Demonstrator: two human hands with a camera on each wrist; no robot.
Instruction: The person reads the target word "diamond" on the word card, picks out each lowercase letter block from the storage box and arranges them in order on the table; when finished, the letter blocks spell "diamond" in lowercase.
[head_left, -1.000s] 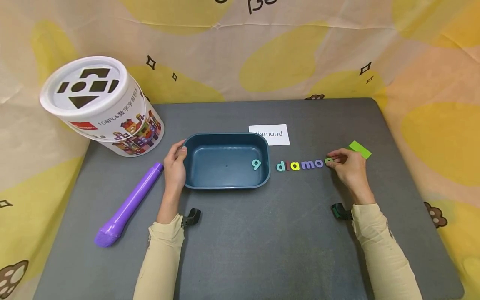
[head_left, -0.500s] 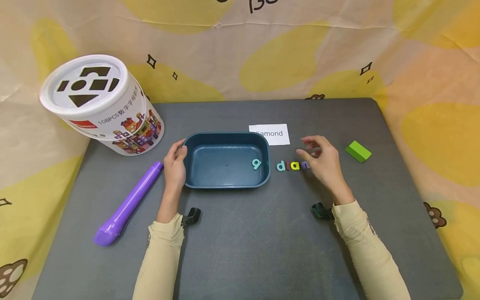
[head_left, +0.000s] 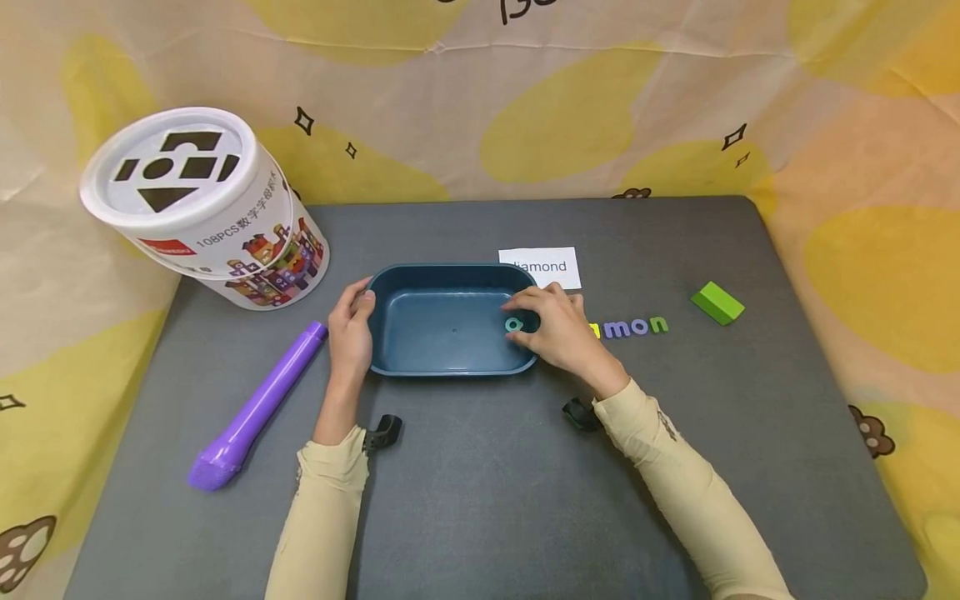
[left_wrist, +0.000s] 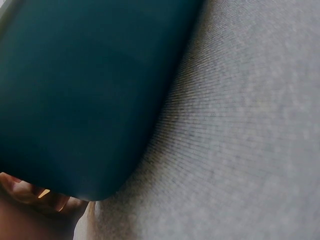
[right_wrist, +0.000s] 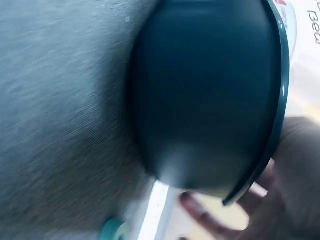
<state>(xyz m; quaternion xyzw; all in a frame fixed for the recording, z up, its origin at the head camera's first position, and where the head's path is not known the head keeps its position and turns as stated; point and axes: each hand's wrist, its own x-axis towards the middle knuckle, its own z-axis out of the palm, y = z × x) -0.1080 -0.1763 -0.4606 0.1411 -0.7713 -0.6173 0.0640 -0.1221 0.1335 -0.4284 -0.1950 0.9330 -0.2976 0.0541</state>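
Note:
At its left end, my left hand (head_left: 350, 333) grips the dark blue tray (head_left: 450, 369), thumb at the rim and fingers along the outer side. The left wrist view shows the tray's outer wall (left_wrist: 85, 100) with part of that hand below it. Over the tray's right end reaches my right hand (head_left: 562, 329), thumb and fingers spread on either side of a teal 9-shaped piece (head_left: 513, 324) inside. No firm hold on it shows. Right of the tray stands a row of letters, with a purple m (head_left: 617, 329), a purple o (head_left: 639, 326) and a green n (head_left: 658, 324); my right hand hides the row's left part.
A white card (head_left: 551, 267) printed "diamond" lies behind the tray, partly covered by its rim. A green block (head_left: 717, 303) lies at the right. To the left are a purple toy microphone (head_left: 258, 408) and a white lidded bucket (head_left: 217, 217).
My right hand has let go of the green n at the row's right end and moved left over the tray's right end. The left hand has stayed on the tray.

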